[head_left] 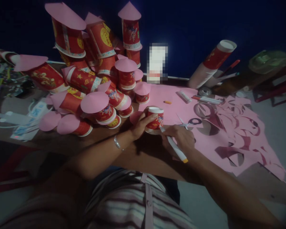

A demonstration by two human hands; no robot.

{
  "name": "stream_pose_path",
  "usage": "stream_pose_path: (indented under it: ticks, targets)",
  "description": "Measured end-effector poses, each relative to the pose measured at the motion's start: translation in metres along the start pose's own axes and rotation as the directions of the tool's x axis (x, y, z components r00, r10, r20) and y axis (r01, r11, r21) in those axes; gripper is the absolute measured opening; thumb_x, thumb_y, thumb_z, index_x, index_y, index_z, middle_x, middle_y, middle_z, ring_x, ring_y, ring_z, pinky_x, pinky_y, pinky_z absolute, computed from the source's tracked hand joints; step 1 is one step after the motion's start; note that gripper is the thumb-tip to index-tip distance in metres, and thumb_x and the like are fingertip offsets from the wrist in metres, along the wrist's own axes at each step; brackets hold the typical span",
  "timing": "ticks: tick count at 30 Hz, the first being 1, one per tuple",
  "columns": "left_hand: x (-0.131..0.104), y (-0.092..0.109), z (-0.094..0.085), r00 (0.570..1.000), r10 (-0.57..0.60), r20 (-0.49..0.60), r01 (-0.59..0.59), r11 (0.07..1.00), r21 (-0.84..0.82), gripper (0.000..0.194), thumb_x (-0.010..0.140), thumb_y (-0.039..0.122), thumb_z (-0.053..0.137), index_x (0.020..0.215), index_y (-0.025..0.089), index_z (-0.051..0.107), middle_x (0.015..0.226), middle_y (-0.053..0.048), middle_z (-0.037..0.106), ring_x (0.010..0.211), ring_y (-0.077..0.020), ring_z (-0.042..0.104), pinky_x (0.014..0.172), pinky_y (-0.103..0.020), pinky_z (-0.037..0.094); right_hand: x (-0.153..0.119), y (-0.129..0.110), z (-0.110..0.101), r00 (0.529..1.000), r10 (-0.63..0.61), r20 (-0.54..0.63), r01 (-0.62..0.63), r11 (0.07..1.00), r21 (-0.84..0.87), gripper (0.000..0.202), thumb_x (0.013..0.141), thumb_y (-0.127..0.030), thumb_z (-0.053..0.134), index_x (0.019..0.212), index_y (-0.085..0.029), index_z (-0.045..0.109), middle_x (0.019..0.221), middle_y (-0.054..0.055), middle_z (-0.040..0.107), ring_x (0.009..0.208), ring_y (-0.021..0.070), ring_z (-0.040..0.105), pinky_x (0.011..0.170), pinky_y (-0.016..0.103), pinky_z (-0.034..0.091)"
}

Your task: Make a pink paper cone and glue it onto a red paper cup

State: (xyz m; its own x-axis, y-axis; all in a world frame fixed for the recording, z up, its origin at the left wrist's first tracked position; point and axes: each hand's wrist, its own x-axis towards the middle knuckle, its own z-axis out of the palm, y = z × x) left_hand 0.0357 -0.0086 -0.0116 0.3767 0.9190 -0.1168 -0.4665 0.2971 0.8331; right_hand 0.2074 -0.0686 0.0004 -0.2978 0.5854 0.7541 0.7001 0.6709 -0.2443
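In the middle of the head view, my left hand (142, 125) wraps around the side of a red patterned paper cup (159, 122) with a white rim. The cup is roughly upright over the table's near part. My right hand (182, 137) grips a white marker (175, 148) with an orange-yellow end, its other end close to the cup's lower right side. Whether the tip touches the cup I cannot tell. Just beyond my right hand lie scissors (186, 125) with dark handles. A small orange cap (167, 102) rests on the pink paper (157, 92) behind the cup.
Several red cups with pink paper cones (94, 102) are piled at the left. Pink paper scraps (243, 127) cover the right side. A glue stick (184, 96), pens (207, 100) and a tall cup stack (212, 63) sit farther back. A power strip (33, 119) lies far left.
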Motion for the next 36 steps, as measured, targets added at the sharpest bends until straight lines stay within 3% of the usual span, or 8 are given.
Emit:
stream_pose_path:
  ticks: [5, 12, 21, 36]
  targets:
    - [0.0, 0.0, -0.001, 1.0, 0.009, 0.0, -0.009, 1.0, 0.003, 0.038, 0.079, 0.039, 0.079, 0.107, 0.019, 0.064, 0.093, -0.002, 0.069, 0.094, -0.0196, 0.066, 0.09, -0.034, 0.051, 0.008, -0.003, -0.005, 0.996, -0.077, -0.047, 0.079, 0.995, 0.054, 0.018, 0.082, -0.009, 0.07, 0.09, -0.021, 0.06, 0.074, -0.001, 0.071, 0.064, 0.013, 0.067, 0.061, 0.025, 0.052]
    - [0.0, 0.001, -0.001, 1.0, -0.028, 0.005, 0.028, 1.0, -0.009, 0.05, 0.076, 0.041, 0.081, 0.115, 0.02, 0.057, 0.111, -0.008, 0.071, 0.09, -0.0254, 0.071, 0.077, -0.04, 0.056, 0.014, -0.008, -0.014, 0.994, -0.106, -0.009, 0.106, 0.984, 0.142, 0.018, 0.082, -0.009, 0.066, 0.091, -0.023, 0.058, 0.068, -0.004, 0.068, 0.058, 0.0128, 0.064, 0.058, 0.026, 0.051]
    - [0.004, -0.007, -0.007, 0.999, 0.032, -0.004, -0.033, 0.999, -0.037, 0.047, 0.081, 0.044, 0.075, 0.12, 0.02, 0.066, 0.114, -0.008, 0.073, 0.113, -0.0257, 0.066, 0.1, -0.04, 0.049, 0.015, -0.008, -0.014, 0.995, -0.096, 0.029, 0.092, 0.989, 0.119, 0.014, 0.084, -0.011, 0.066, 0.089, -0.022, 0.059, 0.067, -0.003, 0.067, 0.058, 0.012, 0.064, 0.057, 0.025, 0.05]
    - [0.0, -0.006, -0.008, 1.0, 0.011, -0.011, -0.011, 0.999, 0.052, 0.044, 0.083, 0.042, 0.077, 0.12, 0.021, 0.066, 0.106, -0.004, 0.072, 0.099, -0.0215, 0.067, 0.09, -0.036, 0.053, 0.014, -0.008, -0.01, 0.997, -0.074, -0.008, 0.075, 0.995, 0.064, 0.014, 0.084, -0.009, 0.066, 0.085, -0.021, 0.059, 0.07, -0.002, 0.069, 0.063, 0.0122, 0.066, 0.06, 0.024, 0.05]
